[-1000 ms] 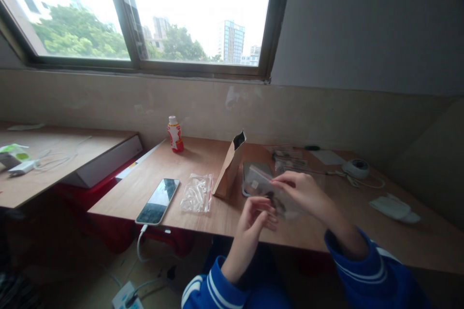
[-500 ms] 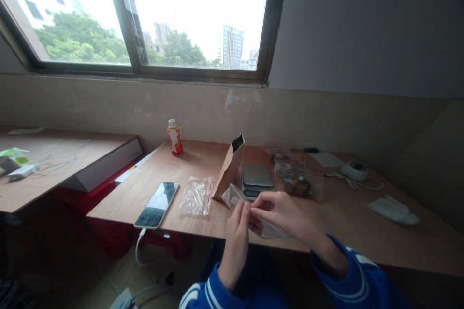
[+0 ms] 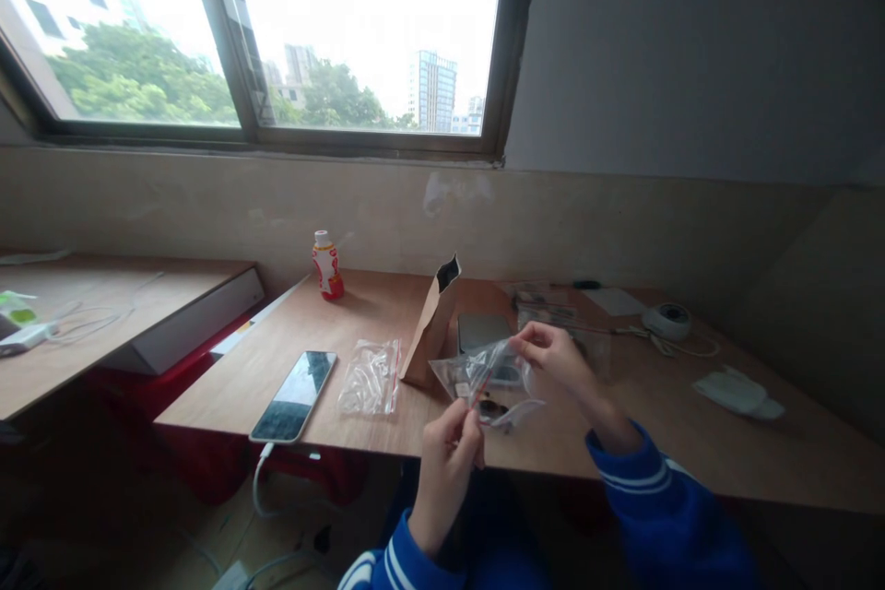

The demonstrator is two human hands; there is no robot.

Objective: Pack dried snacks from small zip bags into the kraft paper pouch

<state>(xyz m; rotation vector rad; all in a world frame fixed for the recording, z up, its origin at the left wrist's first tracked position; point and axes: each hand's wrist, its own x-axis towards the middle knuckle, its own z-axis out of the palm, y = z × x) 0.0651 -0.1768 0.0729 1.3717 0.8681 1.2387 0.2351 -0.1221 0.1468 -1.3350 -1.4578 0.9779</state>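
Observation:
A clear zip-lock bag with a red seal line hangs between my two hands over the table's front edge. Small dark contents show low inside it, too unclear to name. My left hand pinches the bag near its red seal. Higher and to the right, my right hand grips the bag's upper edge between thumb and fingers. Partly hidden behind the bag is a small digital scale. A brown paper pouch stands upright with its top open, just left of the scale.
Left of the pouch lie a stack of clear zip bags and a phone on a charging cable. A red-and-white bottle stands behind them. Toward the right are filled bags, a white dome camera and a white folded item.
My hands have moved apart, the right one rising to the right. The bag, bunched between them before, is now spread and lifted in front of the scale. The view has shifted slightly.

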